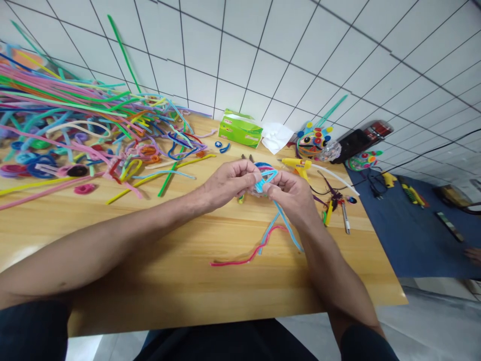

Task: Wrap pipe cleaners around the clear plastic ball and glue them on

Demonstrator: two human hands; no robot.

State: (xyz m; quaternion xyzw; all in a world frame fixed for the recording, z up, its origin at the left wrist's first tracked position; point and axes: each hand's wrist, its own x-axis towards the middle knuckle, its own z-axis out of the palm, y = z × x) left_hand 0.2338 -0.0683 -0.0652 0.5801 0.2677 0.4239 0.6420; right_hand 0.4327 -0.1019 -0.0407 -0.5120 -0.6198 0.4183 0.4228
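Both my hands meet over the middle of the wooden table (169, 281), pinching a light-blue pipe cleaner (269, 176) bent into a zigzag. My left hand (235, 181) grips its left side between thumb and fingers. On its right side, my right hand (291, 194) holds it with the thumb pressed against the fingers. Two long blue ends hang below my right hand toward the table. Beside them a red pipe cleaner (240, 262) lies in a wavy line. Behind my fingers a dark-blue and pink object is mostly hidden.
A large heap of coloured pipe cleaners (75, 108) covers the left. At the back stand a green tissue box (240, 129), a yellow glue gun (298, 164) and a decorated figure (312, 143). A white pen (345, 218) lies right. A blue table (409, 235) adjoins, with another person's hand (474, 255) at its edge.
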